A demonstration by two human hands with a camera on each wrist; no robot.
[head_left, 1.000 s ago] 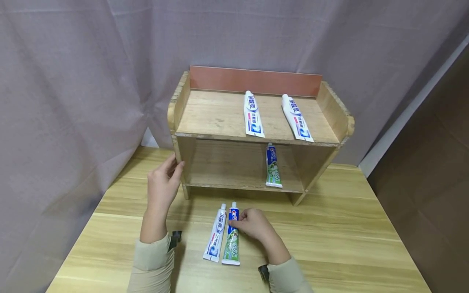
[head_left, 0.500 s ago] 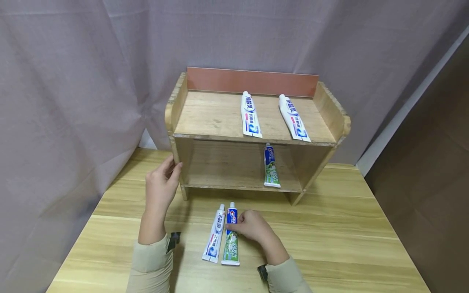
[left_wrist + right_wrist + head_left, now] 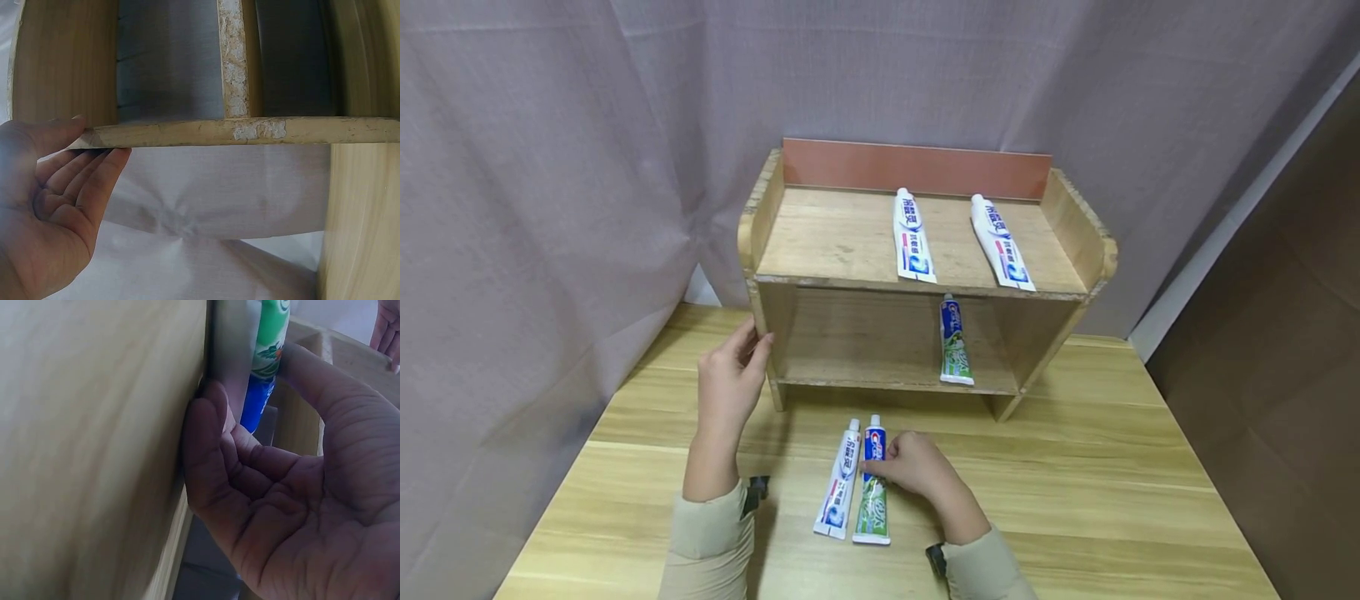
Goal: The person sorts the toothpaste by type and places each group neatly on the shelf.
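Observation:
My left hand (image 3: 730, 375) holds the left side panel of a small wooden shelf (image 3: 842, 386), thumb on one face and fingers on the other, as the left wrist view shows. On the table, my right hand (image 3: 917, 462) pinches a blue and green toothpaste tube (image 3: 872, 508) with the thumb across it and fingertips at its right edge. Close to that tube's left lies a white toothpaste tube (image 3: 837, 492), cap pointing to the shelf. In the right wrist view the blue and green tube (image 3: 270, 356) shows beside the thumb, partly hidden.
Two white toothpaste tubes, a middle one (image 3: 913, 237) and a right one (image 3: 1002, 243), lie on the upper board. Another blue and green tube (image 3: 955, 342) lies on the lower board, towards its right. Grey cloth (image 3: 587, 167) hangs behind the table.
The head view has shifted slightly. My right thumb sits a little lower across the blue and green tube. The left hand stays on the shelf's side, and the tubes keep their places.

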